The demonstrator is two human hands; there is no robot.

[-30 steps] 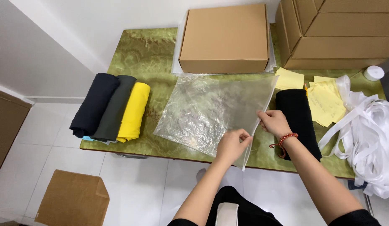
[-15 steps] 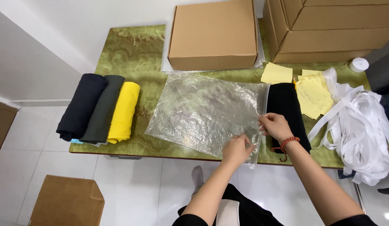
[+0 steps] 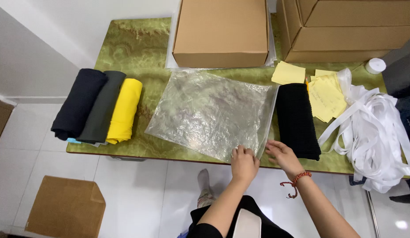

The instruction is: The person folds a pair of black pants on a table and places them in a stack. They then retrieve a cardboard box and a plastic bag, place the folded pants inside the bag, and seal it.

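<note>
A large clear plastic bag [image 3: 211, 112] lies flat on the green marble-patterned table [image 3: 134, 44]. My left hand [image 3: 243, 163] pinches the bag's near right corner at the table's front edge. My right hand [image 3: 282, 156], with a red bead bracelet on the wrist, rests beside it on the bag's right edge, fingers touching the plastic. A folded black cloth [image 3: 297, 119] lies just right of the bag, next to my right hand.
Three rolled cloths, black [image 3: 77, 103], dark grey [image 3: 101, 108] and yellow [image 3: 124, 110], lie at the left. Cardboard boxes [image 3: 222, 31] stand at the back. Yellow paper notes [image 3: 321, 90], a heap of white strap [image 3: 374, 128] and a tape roll [image 3: 375, 66] lie right. Another box [image 3: 64, 207] sits on the floor.
Both hands have slid along the bag's right edge toward its near corner at the table's front. The bag now lies flatter.
</note>
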